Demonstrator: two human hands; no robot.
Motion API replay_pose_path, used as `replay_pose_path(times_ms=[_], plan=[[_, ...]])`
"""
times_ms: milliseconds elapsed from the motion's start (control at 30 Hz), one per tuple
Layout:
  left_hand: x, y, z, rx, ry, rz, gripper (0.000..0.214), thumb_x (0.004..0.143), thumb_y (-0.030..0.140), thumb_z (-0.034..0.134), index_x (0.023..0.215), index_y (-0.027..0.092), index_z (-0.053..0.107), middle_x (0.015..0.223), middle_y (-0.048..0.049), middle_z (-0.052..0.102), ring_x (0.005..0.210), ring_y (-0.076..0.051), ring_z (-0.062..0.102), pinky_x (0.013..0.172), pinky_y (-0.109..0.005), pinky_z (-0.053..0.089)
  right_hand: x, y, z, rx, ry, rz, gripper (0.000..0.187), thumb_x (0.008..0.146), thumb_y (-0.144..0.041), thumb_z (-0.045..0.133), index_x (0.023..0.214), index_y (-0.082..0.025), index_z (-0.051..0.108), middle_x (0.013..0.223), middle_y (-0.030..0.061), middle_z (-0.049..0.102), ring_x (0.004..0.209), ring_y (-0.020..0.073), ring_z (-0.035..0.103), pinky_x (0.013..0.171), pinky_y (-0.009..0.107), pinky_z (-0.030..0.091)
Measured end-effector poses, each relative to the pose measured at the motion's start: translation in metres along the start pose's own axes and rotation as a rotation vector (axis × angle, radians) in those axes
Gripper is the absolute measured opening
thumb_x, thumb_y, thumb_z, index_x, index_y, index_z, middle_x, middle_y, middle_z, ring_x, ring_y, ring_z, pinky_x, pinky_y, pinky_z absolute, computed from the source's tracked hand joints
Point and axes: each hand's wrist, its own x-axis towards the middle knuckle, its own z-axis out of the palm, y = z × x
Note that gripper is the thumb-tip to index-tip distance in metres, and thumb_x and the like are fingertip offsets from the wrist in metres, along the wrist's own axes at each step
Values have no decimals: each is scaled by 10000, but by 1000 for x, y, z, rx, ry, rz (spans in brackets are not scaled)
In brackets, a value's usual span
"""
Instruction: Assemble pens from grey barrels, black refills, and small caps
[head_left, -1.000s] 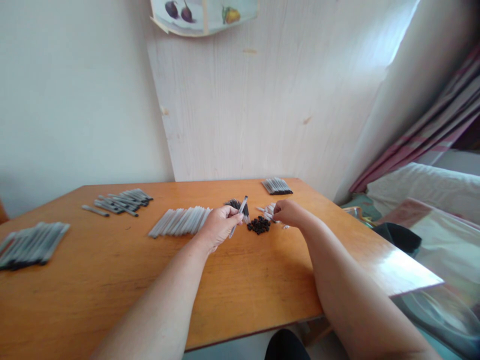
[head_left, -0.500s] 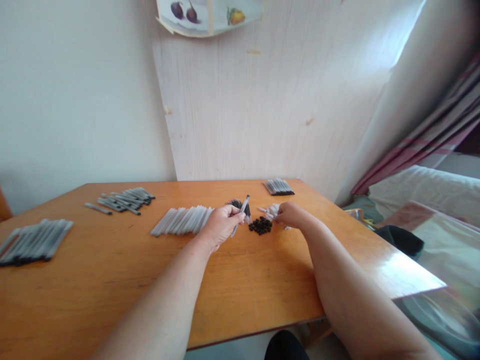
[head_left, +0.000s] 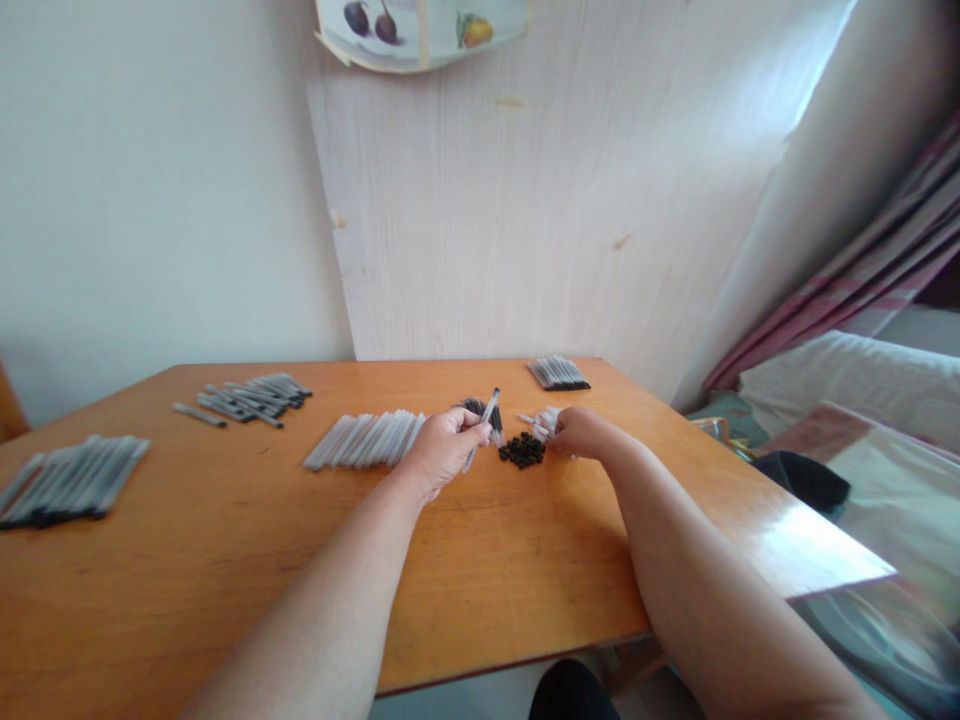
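Between the thumb and fingers of my left hand (head_left: 447,446) is a slim pen (head_left: 490,405), tilted, its dark end up. My right hand (head_left: 583,433) is closed at a heap of small white caps (head_left: 543,422); its fingertips are hidden, so what they pinch does not show. Small black plugs (head_left: 523,450) lie in a pile between my hands. Behind my left hand is a bundle of dark-ended refills (head_left: 495,420), partly covered. To the left of that hand, clear pen barrels (head_left: 367,440) lie side by side.
Pens with black ends lie in a loose pile (head_left: 255,398) at the back left, a row (head_left: 75,480) at the left edge and another row (head_left: 559,373) at the back right. The wooden table (head_left: 495,600) meets the wall behind. A dark bin (head_left: 806,480) stands right of the table.
My right hand has shifted slightly among the white caps. My left hand keeps the pen in almost the same place.
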Motion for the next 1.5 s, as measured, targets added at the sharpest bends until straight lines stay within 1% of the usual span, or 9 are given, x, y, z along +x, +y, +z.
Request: replay_pose_path(times_ms=[200, 400, 567, 667, 767, 867, 967, 1233, 1500], plan=[[-1, 1, 0, -7, 14, -4, 236, 752, 390, 620, 762, 155, 639, 721, -39, 671, 611, -119, 548, 581, -225, 388, 4, 3, 2, -12, -5, 55, 356, 726, -485, 582, 624, -150, 650, 624, 90, 642, 552, 164, 590, 493, 248, 351], [1, 0, -1, -45, 41, -7, 229, 752, 386, 631, 759, 158, 637, 708, -41, 667, 613, -122, 553, 573, -222, 382, 1, 5, -6, 54, 55, 125, 257, 705, -372, 621, 664, -125, 681, 673, 127, 671, 596, 185, 614, 541, 263, 393], [3, 0, -3, -117, 90, -8, 237, 740, 393, 651, 769, 158, 637, 708, -40, 665, 597, -116, 538, 541, -213, 366, -4, 3, -14, 214, 184, 64, 251, 737, -324, 592, 579, -132, 621, 560, 89, 639, 495, 147, 573, 468, 237, 361], [3, 2, -4, -160, 133, -21, 239, 733, 389, 663, 765, 153, 642, 707, -41, 667, 566, -98, 501, 523, -207, 348, -5, -1, -15, 412, 196, 33, 199, 735, -274, 601, 585, -143, 603, 541, 65, 631, 483, 133, 568, 443, 217, 375], [5, 3, -6, -221, 201, -43, 252, 719, 393, 677, 788, 152, 651, 719, -46, 677, 553, -90, 494, 512, -205, 339, -10, -13, -14, 783, 128, -44, 120, 738, -238, 626, 662, -146, 618, 591, 57, 653, 513, 115, 581, 466, 195, 435], [8, 1, -8, -319, 268, -67, 264, 699, 391, 696, 815, 159, 647, 764, -52, 688, 603, -102, 542, 520, -203, 362, -19, -30, -13, 1163, -22, -149, 111, 754, -245, 652, 735, -139, 625, 719, 77, 691, 557, 99, 604, 500, 183, 483], [11, -1, -10, -433, 296, -73, 270, 682, 376, 714, 818, 159, 627, 780, -49, 683, 626, -106, 570, 548, -209, 406, -27, -42, -12, 1358, -182, -239, 151, 767, -268, 679, 787, -125, 633, 769, 88, 696, 551, 85, 605, 497, 171, 495], [12, 5, -11, -694, 360, -85, 232, 691, 279, 719, 825, 165, 568, 757, -31, 674, 629, -103, 602, 596, -224, 466, -29, -57, -2, 1458, -458, -313, 168, 782, -249, 681, 834, -93, 646, 766, 86, 694, 558, 86, 619, 496, 168, 496], [10, 8, -13, -778, 350, -103, 194, 712, 244, 703, 817, 166, 560, 755, -13, 668, 659, -91, 610, 628, -215, 466, -39, -73, 0, 1421, -477, -282, 164, 754, -257, 698, 797, -112, 634, 709, 71, 693, 536, 85, 612, 489, 164, 479]])
